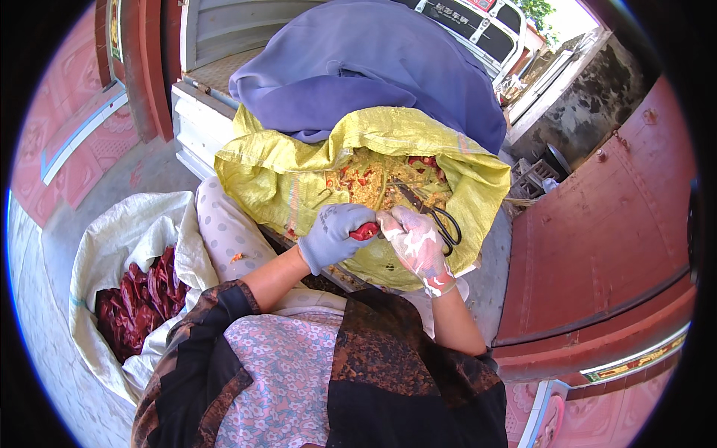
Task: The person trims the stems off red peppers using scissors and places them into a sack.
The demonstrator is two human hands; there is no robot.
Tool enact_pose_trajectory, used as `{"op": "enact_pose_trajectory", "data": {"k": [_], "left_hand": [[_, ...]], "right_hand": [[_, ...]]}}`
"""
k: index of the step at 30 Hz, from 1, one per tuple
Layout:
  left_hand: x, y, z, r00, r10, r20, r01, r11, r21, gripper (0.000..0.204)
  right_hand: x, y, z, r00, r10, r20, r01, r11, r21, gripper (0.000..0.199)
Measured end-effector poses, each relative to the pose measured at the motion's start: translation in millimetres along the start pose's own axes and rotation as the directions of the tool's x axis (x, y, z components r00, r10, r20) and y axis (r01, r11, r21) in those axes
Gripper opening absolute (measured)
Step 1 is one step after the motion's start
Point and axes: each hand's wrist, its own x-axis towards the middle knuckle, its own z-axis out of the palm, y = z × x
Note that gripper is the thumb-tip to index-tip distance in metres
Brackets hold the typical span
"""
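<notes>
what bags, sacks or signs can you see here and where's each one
Yellow woven sack: centre, open, holding seeds and red chilli bits.
White woven sack: left, open, holding dark red dried chillies.
Sign strip: lower right on the red gate, narrow, green and gold.

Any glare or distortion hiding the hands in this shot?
Head view: hands sharp and evenly lit; left hand grips a red chili, right hand holds scissors over the yellow sack. Sky at top right is overexposed; fisheye bends edges and blackens the corners.
</notes>
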Motion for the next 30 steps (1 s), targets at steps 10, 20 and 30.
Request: {"op": "enact_pose_trajectory", "data": {"k": [10, 20, 30], "left_hand": [[8, 7, -5, 0.984, 0.059, -0.168, -0.066, 0.997, -0.034, 0.017], [0, 1, 9, 0.96, -0.219, -0.174, 0.159, 0.939, -0.306, 0.016], [1, 2, -3, 0.873, -0.481, 0.082, 0.417, 0.646, -0.64, 0.017]], "right_hand": [[-3, 11, 21, 0.934, 0.297, 0.201, -0.255, 0.156, 0.954, 0.021], [-14, 91, -32, 0.983, 0.186, 0.01, -0.151, 0.826, -0.544, 0.037], [-25, 116, -57, 0.895, 0.186, 0.406, -0.3, 0.924, 0.238, 0.03]]}}
